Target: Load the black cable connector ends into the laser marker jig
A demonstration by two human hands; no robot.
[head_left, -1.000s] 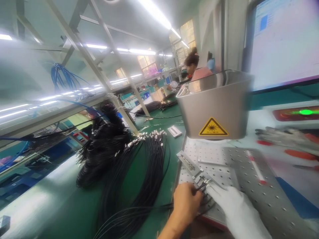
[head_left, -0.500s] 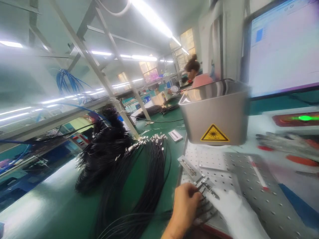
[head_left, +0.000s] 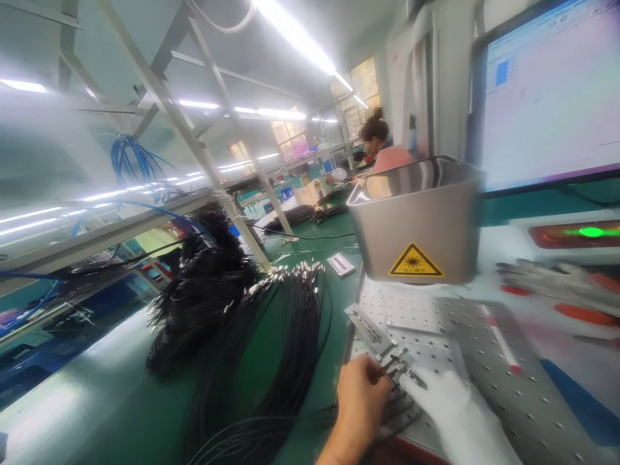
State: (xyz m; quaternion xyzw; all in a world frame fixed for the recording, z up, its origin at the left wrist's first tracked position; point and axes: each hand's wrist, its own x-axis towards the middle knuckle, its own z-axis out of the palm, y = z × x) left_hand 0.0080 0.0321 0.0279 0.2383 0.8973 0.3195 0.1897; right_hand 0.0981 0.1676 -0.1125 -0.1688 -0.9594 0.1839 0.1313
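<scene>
My bare left hand (head_left: 361, 397) is closed, its fingertips pinched at the near end of a narrow metal fixture (head_left: 371, 330). Thin black cables (head_left: 290, 336) run across the green table and pass beneath this hand, coming out between both hands. What the left fingertips pinch looks like a cable, partly hidden. My right hand (head_left: 458, 410), in a white glove, comes in from the right. Its fingers are pressed together against small metal parts (head_left: 400, 363) at the fixture's near end; what they grip is hidden. The fixture lies tilted on a perforated metal plate (head_left: 508, 400).
Behind the fixture stands a metal bin-shaped housing (head_left: 416, 223) with a yellow laser warning label. A red-and-white marker (head_left: 501, 339) and gloves (head_left: 547, 278) lie to the right, below a monitor (head_left: 552, 97). A black cable heap (head_left: 198, 297) is left. A co-worker (head_left: 385, 148) sits beyond.
Both hands stay at the fixture's near end, with only slight finger movement. The view has shifted very little.
</scene>
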